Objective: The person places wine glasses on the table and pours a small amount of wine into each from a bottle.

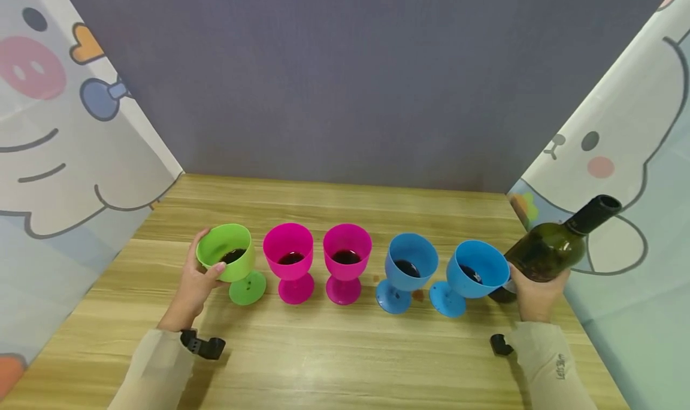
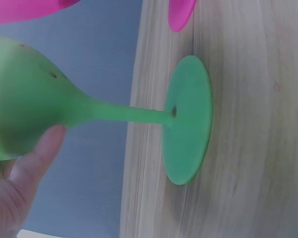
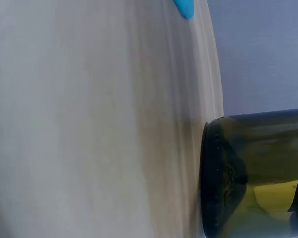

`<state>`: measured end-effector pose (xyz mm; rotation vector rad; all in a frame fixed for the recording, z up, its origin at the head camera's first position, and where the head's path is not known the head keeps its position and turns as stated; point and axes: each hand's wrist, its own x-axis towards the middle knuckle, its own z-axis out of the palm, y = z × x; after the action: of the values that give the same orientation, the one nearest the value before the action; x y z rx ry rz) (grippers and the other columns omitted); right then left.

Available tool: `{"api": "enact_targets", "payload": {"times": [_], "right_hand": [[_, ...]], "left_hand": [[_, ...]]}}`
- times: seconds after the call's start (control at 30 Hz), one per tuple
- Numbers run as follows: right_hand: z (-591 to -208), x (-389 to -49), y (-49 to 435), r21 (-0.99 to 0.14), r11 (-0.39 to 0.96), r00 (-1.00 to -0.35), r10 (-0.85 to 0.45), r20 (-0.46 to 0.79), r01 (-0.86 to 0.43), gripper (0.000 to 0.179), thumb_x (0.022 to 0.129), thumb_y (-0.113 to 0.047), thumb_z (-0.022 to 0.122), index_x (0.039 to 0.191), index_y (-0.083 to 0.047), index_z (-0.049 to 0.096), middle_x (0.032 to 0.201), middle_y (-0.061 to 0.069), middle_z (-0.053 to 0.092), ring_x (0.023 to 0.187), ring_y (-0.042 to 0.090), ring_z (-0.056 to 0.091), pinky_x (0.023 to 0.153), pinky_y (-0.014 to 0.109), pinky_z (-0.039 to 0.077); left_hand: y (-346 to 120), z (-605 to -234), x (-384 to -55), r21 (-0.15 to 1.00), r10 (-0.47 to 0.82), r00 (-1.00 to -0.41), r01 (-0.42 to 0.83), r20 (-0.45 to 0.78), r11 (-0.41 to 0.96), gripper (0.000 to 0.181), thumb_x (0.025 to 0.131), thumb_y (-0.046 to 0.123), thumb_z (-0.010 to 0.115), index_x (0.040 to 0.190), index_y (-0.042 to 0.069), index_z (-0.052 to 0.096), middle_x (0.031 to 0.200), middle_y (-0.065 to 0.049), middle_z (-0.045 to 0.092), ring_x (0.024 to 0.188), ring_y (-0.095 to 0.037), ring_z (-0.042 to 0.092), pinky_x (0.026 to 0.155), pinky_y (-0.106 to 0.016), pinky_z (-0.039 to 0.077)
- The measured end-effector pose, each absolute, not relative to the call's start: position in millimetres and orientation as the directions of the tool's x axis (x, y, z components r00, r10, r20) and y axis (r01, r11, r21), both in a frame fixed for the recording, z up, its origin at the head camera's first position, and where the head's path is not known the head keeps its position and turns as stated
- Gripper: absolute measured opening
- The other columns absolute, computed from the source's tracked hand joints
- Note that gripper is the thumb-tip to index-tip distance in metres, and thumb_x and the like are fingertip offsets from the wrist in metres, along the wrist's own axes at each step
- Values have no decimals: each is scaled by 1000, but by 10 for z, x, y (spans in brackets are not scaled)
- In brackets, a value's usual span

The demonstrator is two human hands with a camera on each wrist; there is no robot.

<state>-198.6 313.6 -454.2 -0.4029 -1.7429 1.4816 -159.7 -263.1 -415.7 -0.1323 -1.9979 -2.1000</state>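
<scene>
At the row's left end stands a green goblet (image 1: 226, 266) with dark liquid in its bowl. My left hand (image 1: 196, 281) holds it by the bowl, the thumb on the near side and fingers around the left. In the left wrist view the goblet's foot (image 2: 188, 121) rests on the wood. On the far right my right hand (image 1: 539, 293) grips a dark green wine bottle (image 1: 544, 251) around its body, neck upward. The bottle's base (image 3: 221, 181) is at the tabletop; whether it touches, I cannot tell. A blue goblet (image 1: 477, 269) stands just left of that hand.
Between the hands, two pink goblets (image 1: 288, 251) and another blue goblet (image 1: 411, 260) stand in line, each with dark liquid. Small dark drops (image 1: 418, 295) lie near the blue feet. A grey wall (image 1: 345, 99) closes the back of the wooden table (image 1: 323, 362); cartoon-printed sheets flank it.
</scene>
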Motion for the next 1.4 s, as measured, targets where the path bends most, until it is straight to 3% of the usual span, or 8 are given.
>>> {"api": "enact_targets", "payload": {"times": [0.97,1.17,1.3,1.4], "right_hand": [[-4526,-1950,3222,-949,298,-653,700,290,-102,88,70,-7,80,144,-10,33,136,13,44,124,21,41,109,28,26],[-4501,-1994,3206,-942,323,-718,634,287,-91,87,74,-11,77,146,-11,29,140,15,40,126,22,38,110,31,25],[-4477,-1963,3264,-926,367,-793,536,290,-90,79,81,-12,68,147,-8,24,133,12,40,120,16,40,103,26,29],[-4392,-1863,3379,-909,415,-851,469,236,-24,81,87,-18,61,152,-13,12,135,13,38,123,22,39,100,29,32]], "left_hand": [[-2621,-4163,-1603,966,-103,-961,260,257,-15,68,85,-3,55,141,30,34,116,-5,36,92,-7,52,55,-22,55],[-2648,-4155,-1611,968,-119,-961,251,250,7,68,85,-3,54,141,30,33,116,-4,36,91,-5,51,58,-20,54],[-2647,-4131,-1609,959,-133,-954,253,269,126,70,86,-7,53,147,15,27,118,2,37,98,-3,47,71,-13,49],[-2639,-4082,-1610,927,-130,-951,235,282,293,72,87,-5,56,149,3,20,127,2,37,108,-3,41,82,-10,39]]}}
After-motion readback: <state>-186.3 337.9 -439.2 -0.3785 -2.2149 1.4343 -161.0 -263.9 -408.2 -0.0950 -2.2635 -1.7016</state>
